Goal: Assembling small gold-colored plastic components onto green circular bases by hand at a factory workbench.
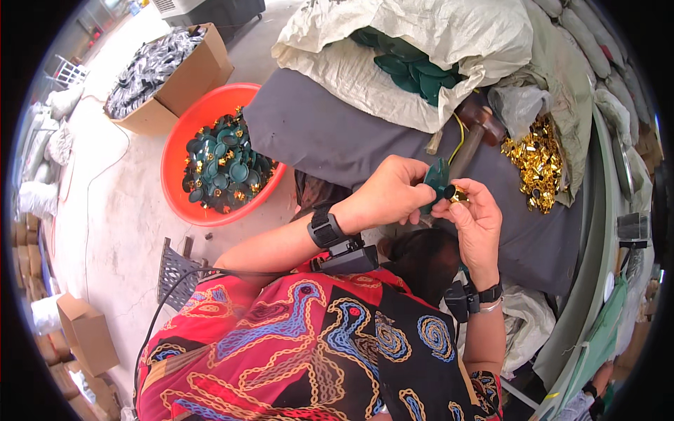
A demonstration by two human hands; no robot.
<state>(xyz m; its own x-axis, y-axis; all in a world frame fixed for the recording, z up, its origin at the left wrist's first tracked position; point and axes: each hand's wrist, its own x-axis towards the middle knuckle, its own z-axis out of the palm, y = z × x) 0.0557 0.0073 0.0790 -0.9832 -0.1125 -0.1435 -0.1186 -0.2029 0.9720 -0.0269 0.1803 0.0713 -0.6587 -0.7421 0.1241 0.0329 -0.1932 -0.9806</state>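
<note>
"Where's the green disc (437, 175)?"

"At the left hand's (388, 193) three o'clock, pinched in its fingertips. The right hand (480, 219) grips a gold cap (458, 196) toward its own eleven; whether disc and cap touch, I can't tell."

"And around them?"

"Grey cloth (323, 119) beneath, a sack (484, 31) of discs at twelve, a gold pile (535, 165) at two, an orange-red tub (173, 168) at nine on the floor (119, 266)."

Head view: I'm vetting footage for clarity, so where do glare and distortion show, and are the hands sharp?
Head view throughout: the floor at left looks washed out, the gold heap glints, straight edges bend toward the black-cornered rim, and the left hand and right hand look fairly sharp.
</note>
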